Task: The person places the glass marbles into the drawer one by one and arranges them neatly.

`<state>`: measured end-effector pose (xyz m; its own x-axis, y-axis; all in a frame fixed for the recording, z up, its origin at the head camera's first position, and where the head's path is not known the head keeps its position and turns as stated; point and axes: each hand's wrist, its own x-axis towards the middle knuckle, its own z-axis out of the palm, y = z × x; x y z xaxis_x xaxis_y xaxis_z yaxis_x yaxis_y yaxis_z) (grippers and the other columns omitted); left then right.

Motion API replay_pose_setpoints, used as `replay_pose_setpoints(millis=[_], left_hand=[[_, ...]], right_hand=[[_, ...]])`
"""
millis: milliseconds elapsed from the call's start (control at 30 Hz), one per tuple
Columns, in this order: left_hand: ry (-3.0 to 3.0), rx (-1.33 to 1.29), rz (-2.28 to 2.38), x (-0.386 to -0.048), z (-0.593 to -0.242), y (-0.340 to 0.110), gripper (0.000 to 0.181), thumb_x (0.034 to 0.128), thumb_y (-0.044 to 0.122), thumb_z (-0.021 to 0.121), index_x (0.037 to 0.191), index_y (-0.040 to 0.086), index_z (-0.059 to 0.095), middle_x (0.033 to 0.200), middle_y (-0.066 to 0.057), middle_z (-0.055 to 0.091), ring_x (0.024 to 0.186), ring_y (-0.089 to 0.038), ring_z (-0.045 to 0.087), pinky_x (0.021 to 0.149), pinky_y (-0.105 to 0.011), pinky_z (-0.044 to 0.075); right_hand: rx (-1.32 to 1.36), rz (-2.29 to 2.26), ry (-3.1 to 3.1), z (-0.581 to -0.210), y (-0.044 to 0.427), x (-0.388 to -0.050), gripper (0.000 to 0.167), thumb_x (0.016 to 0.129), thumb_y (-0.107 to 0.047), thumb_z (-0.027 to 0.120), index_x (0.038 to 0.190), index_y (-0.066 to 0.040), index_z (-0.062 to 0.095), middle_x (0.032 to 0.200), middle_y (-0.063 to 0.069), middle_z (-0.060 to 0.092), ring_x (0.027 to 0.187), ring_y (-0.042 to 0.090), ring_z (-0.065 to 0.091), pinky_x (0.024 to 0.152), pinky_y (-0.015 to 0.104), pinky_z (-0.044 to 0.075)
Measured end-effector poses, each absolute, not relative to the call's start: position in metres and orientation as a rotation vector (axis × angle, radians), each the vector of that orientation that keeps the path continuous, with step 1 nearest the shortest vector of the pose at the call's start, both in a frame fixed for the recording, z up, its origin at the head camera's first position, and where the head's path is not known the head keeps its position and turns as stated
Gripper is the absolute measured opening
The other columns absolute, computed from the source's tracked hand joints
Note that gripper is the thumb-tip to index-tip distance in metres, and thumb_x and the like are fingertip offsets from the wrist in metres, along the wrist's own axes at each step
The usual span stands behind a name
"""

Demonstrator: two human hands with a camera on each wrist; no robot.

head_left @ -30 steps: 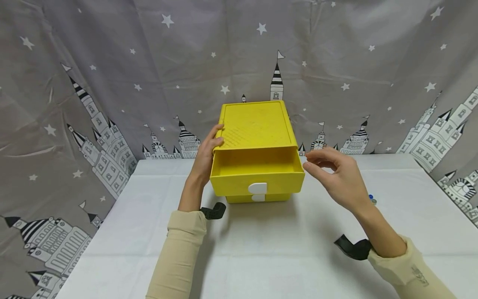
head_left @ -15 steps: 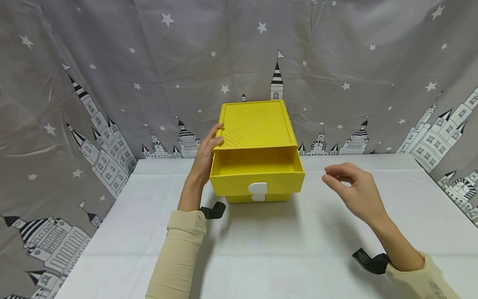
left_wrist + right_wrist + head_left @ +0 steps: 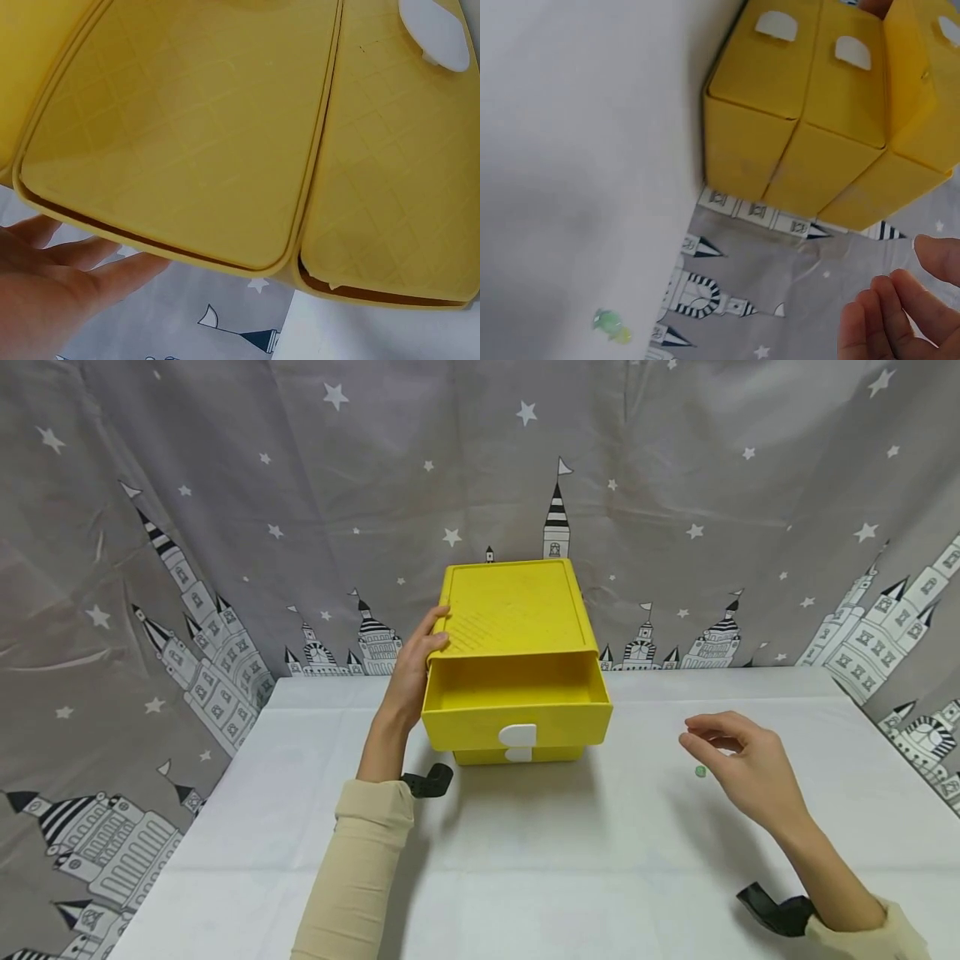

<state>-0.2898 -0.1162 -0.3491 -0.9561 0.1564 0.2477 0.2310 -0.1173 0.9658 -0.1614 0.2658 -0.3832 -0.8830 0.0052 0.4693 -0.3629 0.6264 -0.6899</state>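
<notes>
A yellow drawer unit [image 3: 517,606] with white handles stands at the back of the table. Its top drawer [image 3: 517,727] is pulled out, and the visible part of its inside is bare. My left hand [image 3: 408,681] rests on the unit's left side, fingertips at the top edge; the left wrist view shows those fingers [image 3: 82,259] fairly straight beside the wall. To the right, my right hand [image 3: 750,768] hovers above the table, thumb and fingers loosely bent, nothing between them. Just below its fingertips lies a small green piece [image 3: 701,771]; the right wrist view shows translucent green [image 3: 609,322] and yellow [image 3: 622,335] pieces.
A white cloth [image 3: 540,877] covers the table. Behind it hangs a grey curtain [image 3: 300,485] printed with stars and castles. Black straps [image 3: 776,914] stick out at both wrists.
My right hand has moved away from the open drawer, rightward and nearer to me, uncovering the small green piece. The left hand and the drawer unit stay put.
</notes>
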Motion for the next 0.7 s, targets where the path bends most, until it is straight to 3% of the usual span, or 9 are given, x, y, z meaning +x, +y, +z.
replay_pose_setpoints(millis=[233,567,700], left_hand=[[-2.071,-0.448,-2.239,-0.29,-0.349,-0.116,0.057,0.0961,0.028,0.045,0.151,0.015,0.037,0.157,-0.003,0.029,0.135,-0.022,0.036,0.113,-0.042,0.025],[-2.059,-0.458,-2.242,-0.29,-0.35,-0.116,0.055,0.097,0.026,0.044,0.151,0.014,0.038,0.155,-0.004,0.033,0.132,-0.022,0.039,0.111,-0.041,0.028],[-2.063,-0.453,-2.238,-0.29,-0.349,-0.116,0.055,0.0967,0.027,0.044,0.15,0.015,0.038,0.155,-0.003,0.032,0.131,-0.021,0.04,0.111,-0.041,0.029]], right_hand=[[0.254,1.145,-2.441,-0.393,0.278,-0.159,0.02,0.088,-0.009,0.072,0.107,-0.002,0.073,0.096,0.002,0.069,0.083,-0.006,0.058,0.074,0.01,0.043],[0.191,1.132,-2.471,-0.4,0.286,-0.156,0.02,0.09,-0.013,0.072,0.107,-0.002,0.073,0.096,0.005,0.07,0.083,-0.006,0.058,0.074,0.009,0.043],[0.179,1.148,-2.492,-0.402,0.288,-0.155,0.02,0.091,-0.014,0.071,0.107,-0.002,0.073,0.094,-0.003,0.069,0.082,-0.006,0.059,0.073,0.009,0.044]])
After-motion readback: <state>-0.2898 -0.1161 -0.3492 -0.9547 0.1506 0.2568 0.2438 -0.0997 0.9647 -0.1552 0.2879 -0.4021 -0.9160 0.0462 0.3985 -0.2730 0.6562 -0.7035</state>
